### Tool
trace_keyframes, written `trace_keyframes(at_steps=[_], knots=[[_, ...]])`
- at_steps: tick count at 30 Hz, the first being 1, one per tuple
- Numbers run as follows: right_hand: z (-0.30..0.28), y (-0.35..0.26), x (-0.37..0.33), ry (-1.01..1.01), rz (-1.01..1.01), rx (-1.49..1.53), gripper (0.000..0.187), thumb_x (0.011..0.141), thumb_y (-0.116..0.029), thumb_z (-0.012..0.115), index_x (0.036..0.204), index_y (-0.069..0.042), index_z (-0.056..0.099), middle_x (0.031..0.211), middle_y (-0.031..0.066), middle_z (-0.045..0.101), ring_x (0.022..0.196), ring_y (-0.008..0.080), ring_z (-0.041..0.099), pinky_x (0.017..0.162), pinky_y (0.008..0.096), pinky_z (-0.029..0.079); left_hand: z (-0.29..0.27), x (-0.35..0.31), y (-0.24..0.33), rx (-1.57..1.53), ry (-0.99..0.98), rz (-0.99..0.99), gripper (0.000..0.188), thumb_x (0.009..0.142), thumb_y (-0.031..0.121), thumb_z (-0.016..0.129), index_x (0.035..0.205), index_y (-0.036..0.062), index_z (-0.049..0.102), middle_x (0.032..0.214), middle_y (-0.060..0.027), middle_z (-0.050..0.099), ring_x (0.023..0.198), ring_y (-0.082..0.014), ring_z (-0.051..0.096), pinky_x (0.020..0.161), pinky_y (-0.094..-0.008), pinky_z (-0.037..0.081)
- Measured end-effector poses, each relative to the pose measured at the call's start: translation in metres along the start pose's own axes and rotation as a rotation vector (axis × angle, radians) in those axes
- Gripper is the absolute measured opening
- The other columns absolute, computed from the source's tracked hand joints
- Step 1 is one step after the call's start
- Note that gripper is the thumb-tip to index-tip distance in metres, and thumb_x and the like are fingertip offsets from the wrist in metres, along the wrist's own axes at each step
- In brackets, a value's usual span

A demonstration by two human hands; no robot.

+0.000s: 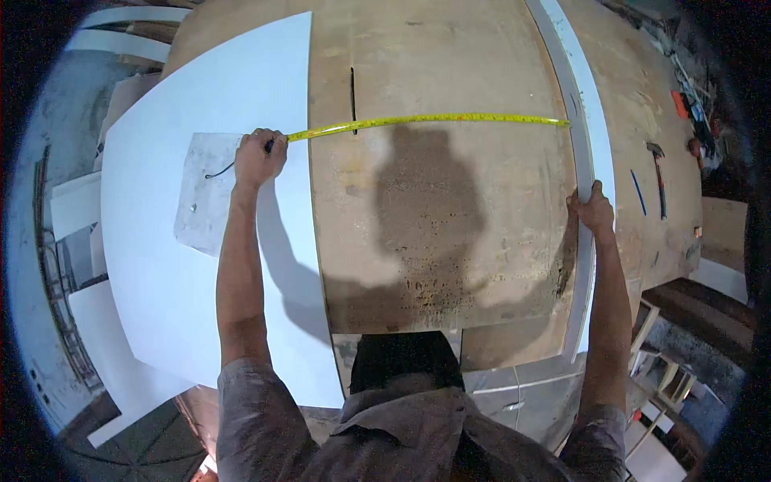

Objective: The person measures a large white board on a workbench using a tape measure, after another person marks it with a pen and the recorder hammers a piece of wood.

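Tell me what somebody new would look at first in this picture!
Probably the bright yellow tape measure, stretched across the brown wooden surface from the left hand to the long pale strip that the right hand holds. Next might be the big white sheet on the left, under the left forearm. Then the dark shadow in the middle, below the tape.

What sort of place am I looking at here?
Probably a woodworking or panel-cutting workshop: a yellow tape measure stretches over a worn wooden worktop, a large white sheet lies on the left, and a hammer lies on the right.
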State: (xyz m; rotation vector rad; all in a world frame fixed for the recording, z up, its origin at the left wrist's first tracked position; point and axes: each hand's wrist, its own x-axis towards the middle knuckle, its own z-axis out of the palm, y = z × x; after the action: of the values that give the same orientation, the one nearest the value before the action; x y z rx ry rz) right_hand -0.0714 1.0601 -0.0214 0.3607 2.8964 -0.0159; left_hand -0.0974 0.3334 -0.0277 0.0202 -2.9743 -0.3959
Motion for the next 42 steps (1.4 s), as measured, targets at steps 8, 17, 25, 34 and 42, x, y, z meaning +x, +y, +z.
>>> trace_keyframes(at_steps=[8,17,25,34,42], knots=[[0.004,0.010,0.002,0.031,-0.030,-0.007,0.083,0.077,-0.050,0.081,0.126,0.000,0.037,0.096,0.0305,0.069,0.090,0.0484,0.069,0.075,0.0550,0.056,0.002,-0.006,0.007,-0.040,0.036,-0.034,0.030,0.095,0.035,0.060,0.095,0.0086,0.074,0.095,-0.0141,0.069,0.091,-0.0384,0.062,0.084,-0.0493,0.050],[0.013,0.017,0.015,0.055,-0.046,-0.023,0.092,0.075,-0.049,0.078,0.138,0.004,0.035,0.103,0.0318,0.069,0.096,0.0463,0.069,0.081,0.0525,0.056,0.016,-0.009,-0.001,-0.083,0.093,-0.071,0.023,0.090,0.034,0.066,0.090,0.0130,0.075,0.094,-0.0101,0.070,0.093,-0.0363,0.063,0.081,-0.0494,0.052],[0.031,0.033,0.022,0.006,-0.097,-0.082,0.098,0.084,-0.052,0.072,0.147,0.010,0.031,0.102,0.0271,0.070,0.092,0.0415,0.071,0.076,0.0485,0.058,-0.005,-0.015,0.004,-0.023,0.135,-0.020,0.028,0.089,0.038,0.065,0.091,0.0122,0.076,0.098,-0.0111,0.071,0.094,-0.0371,0.062,0.086,-0.0498,0.051],[0.036,0.064,0.036,0.102,-0.118,-0.017,0.102,0.078,-0.050,0.078,0.144,0.008,0.027,0.102,0.0273,0.070,0.094,0.0425,0.070,0.078,0.0490,0.058,0.002,-0.004,0.011,-0.026,0.240,0.036,0.025,0.091,0.035,0.064,0.088,0.0127,0.074,0.093,-0.0069,0.069,0.092,-0.0327,0.061,0.079,-0.0477,0.050],[-0.003,0.014,0.008,-0.031,-0.034,0.039,0.072,0.082,-0.043,0.077,0.119,0.001,0.034,0.090,0.0273,0.069,0.084,0.0454,0.071,0.072,0.0523,0.058,-0.007,-0.009,0.019,-0.003,0.142,-0.005,0.022,0.091,0.032,0.063,0.087,0.0122,0.073,0.093,-0.0075,0.069,0.089,-0.0337,0.062,0.077,-0.0492,0.050]])
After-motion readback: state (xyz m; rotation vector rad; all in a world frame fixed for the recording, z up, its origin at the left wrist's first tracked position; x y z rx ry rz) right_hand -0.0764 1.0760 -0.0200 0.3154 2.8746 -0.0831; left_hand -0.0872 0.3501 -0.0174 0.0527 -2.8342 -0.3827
